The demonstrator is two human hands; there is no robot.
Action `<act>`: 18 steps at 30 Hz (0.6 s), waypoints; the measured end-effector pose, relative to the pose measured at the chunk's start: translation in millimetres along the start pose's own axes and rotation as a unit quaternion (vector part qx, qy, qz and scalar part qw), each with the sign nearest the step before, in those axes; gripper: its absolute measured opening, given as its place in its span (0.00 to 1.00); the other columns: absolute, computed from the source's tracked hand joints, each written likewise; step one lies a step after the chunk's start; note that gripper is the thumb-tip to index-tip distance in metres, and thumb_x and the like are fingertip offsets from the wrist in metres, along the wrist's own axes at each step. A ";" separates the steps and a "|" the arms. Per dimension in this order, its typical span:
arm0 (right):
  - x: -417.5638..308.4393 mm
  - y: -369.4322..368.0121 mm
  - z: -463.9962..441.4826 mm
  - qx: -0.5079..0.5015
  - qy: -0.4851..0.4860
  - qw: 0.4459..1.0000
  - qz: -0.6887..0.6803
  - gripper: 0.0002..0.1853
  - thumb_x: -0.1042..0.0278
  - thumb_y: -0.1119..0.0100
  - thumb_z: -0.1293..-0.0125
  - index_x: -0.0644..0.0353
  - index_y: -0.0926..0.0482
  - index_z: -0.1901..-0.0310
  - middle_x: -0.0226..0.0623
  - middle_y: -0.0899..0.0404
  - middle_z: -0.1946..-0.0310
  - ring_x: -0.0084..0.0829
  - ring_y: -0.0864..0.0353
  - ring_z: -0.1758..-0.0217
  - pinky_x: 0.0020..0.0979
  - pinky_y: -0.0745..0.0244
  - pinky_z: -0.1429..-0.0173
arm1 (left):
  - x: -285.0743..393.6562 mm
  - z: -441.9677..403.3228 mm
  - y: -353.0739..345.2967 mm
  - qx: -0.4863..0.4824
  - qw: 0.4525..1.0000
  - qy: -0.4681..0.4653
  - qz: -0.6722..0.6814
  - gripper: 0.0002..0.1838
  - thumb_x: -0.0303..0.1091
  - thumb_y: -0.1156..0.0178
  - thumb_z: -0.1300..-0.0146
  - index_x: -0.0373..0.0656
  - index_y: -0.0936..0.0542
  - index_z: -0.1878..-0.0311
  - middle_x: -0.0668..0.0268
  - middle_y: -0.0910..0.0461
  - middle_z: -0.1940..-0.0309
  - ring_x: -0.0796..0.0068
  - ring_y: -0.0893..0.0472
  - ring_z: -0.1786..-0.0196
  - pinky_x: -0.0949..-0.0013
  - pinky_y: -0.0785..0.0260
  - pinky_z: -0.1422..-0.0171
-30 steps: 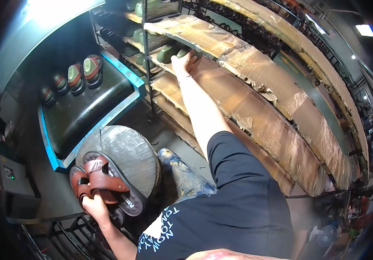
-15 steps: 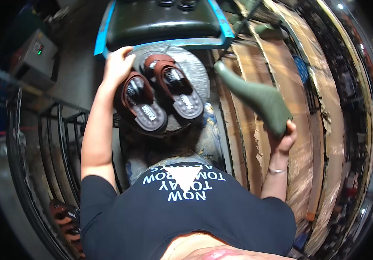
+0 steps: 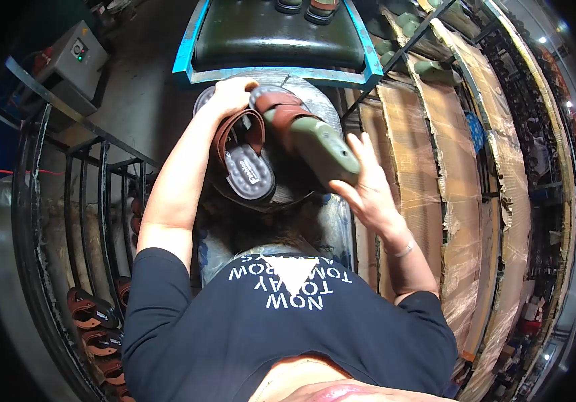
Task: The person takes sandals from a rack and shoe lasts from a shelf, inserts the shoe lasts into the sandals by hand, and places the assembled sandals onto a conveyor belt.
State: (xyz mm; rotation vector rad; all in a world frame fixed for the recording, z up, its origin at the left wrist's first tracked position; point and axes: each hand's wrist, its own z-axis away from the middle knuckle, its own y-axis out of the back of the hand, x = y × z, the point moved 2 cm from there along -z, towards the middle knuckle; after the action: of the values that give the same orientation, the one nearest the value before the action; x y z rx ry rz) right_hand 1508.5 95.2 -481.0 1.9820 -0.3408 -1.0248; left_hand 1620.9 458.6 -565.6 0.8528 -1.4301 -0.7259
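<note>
A green shoe last [image 3: 325,149] lies at a slant with its front under the brown straps of the right-hand sandal [image 3: 278,110]. My right hand [image 3: 372,194] is at the last's heel end, thumb and fingers on either side of it. Beside it the other brown sandal [image 3: 251,171] has an empty footbed showing. My left hand [image 3: 234,97] is closed over the straps and front part of the sandals; its fingertips are partly hidden. Both sandals are over a round dark block [image 3: 328,110].
Ahead stands a blue-edged conveyor [image 3: 278,74] carrying sandals. Cardboard-lined shelves [image 3: 462,181] with green lasts [image 3: 435,72] run along the right. A black metal rack [image 3: 104,194] and more brown sandals [image 3: 90,308] are at the left, with a grey control box [image 3: 77,63] beyond.
The green last has moved left from beside the sandals into the right-hand one's straps, along with my right hand. My left hand has shifted from the sandals' left side onto their front part.
</note>
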 end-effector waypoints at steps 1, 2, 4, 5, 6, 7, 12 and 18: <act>9.4 -20.8 -7.4 -0.006 -0.015 0.994 -0.107 0.44 0.55 0.27 0.35 0.65 0.38 0.24 0.61 0.32 0.28 0.56 0.28 0.27 0.42 0.38 0.21 | -2.7 -1.3 -6.1 0.002 1.000 -0.030 0.000 0.26 0.28 0.45 0.38 0.41 0.19 0.35 0.53 0.19 0.36 0.55 0.22 0.31 0.58 0.34 0.23; 11.8 -35.8 -17.3 -0.010 -0.029 0.977 -0.213 0.45 0.54 0.25 0.37 0.65 0.37 0.25 0.61 0.31 0.29 0.58 0.27 0.28 0.42 0.39 0.21 | -3.2 -2.6 -8.6 0.004 0.998 -0.061 -0.001 0.25 0.27 0.45 0.38 0.41 0.19 0.36 0.53 0.18 0.37 0.55 0.21 0.32 0.58 0.33 0.23; 17.2 -33.3 -31.5 -0.031 -0.019 0.970 -0.239 0.45 0.51 0.25 0.38 0.64 0.34 0.26 0.58 0.27 0.31 0.59 0.25 0.31 0.46 0.41 0.20 | -7.0 -10.3 -6.7 0.018 0.998 -0.061 -0.001 0.25 0.29 0.45 0.37 0.43 0.18 0.37 0.54 0.17 0.38 0.55 0.21 0.32 0.58 0.33 0.24; 19.6 -31.4 -32.1 -0.022 -0.007 0.985 -0.171 0.45 0.50 0.25 0.38 0.64 0.33 0.26 0.56 0.25 0.33 0.58 0.24 0.32 0.49 0.41 0.21 | -9.1 -10.5 -7.6 0.025 0.998 -0.058 0.000 0.24 0.31 0.46 0.37 0.45 0.17 0.37 0.55 0.17 0.39 0.55 0.20 0.33 0.57 0.33 0.25; 21.5 -31.0 -28.2 -0.013 0.001 0.995 -0.103 0.45 0.48 0.25 0.39 0.63 0.33 0.26 0.55 0.23 0.35 0.56 0.23 0.33 0.51 0.41 0.21 | -10.5 -10.3 -9.8 0.027 0.998 -0.058 0.002 0.23 0.33 0.46 0.36 0.47 0.16 0.38 0.56 0.16 0.39 0.55 0.20 0.34 0.56 0.33 0.26; 24.6 -34.2 -25.1 -0.001 -0.004 0.993 -0.117 0.44 0.46 0.25 0.39 0.63 0.31 0.27 0.53 0.22 0.35 0.55 0.22 0.34 0.56 0.43 0.21 | -12.3 -14.5 -8.3 0.004 0.999 -0.054 -0.007 0.24 0.33 0.46 0.37 0.48 0.17 0.37 0.57 0.17 0.38 0.55 0.21 0.33 0.57 0.32 0.25; 13.6 -10.2 -26.0 -0.097 -0.067 0.974 -0.194 0.40 0.48 0.29 0.37 0.60 0.28 0.28 0.52 0.24 0.32 0.48 0.25 0.31 0.45 0.33 0.25 | -8.9 -15.8 13.3 0.019 0.988 -0.149 -0.048 0.23 0.32 0.49 0.36 0.45 0.17 0.39 0.54 0.18 0.38 0.54 0.21 0.33 0.55 0.33 0.25; 22.5 -48.5 -57.9 0.081 0.031 0.948 -0.308 0.30 0.51 0.42 0.27 0.60 0.26 0.30 0.48 0.27 0.29 0.44 0.32 0.23 0.42 0.42 0.19 | 164.0 104.5 39.3 0.016 0.981 -0.179 0.077 0.26 0.39 0.26 0.44 0.35 0.20 0.45 0.51 0.21 0.46 0.51 0.19 0.46 0.56 0.27 0.41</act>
State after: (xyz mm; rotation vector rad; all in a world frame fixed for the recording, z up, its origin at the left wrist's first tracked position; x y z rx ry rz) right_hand 1560.5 144.2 -514.3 2.3277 0.2620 -1.3426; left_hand 1518.9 333.6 -450.1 0.6478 -1.8114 -0.7658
